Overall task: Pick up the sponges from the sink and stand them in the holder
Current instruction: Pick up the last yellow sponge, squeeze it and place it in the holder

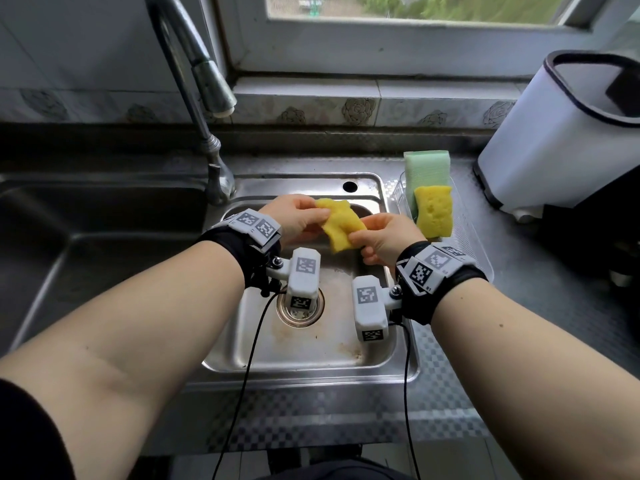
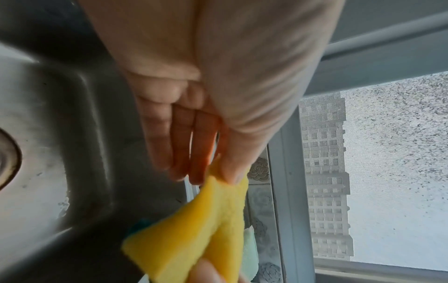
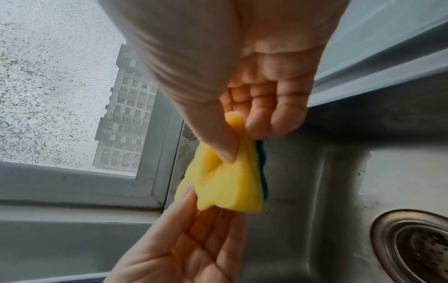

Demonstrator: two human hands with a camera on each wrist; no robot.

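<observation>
Only the right wrist view shows us the green scrub layer of the yellow sponge. At the frame centre of the head view, above the sink, our left hand and right hand both pinch it

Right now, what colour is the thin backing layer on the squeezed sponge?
Dark teal-green, on the yellow sponge; right wrist view shows it best.
</observation>
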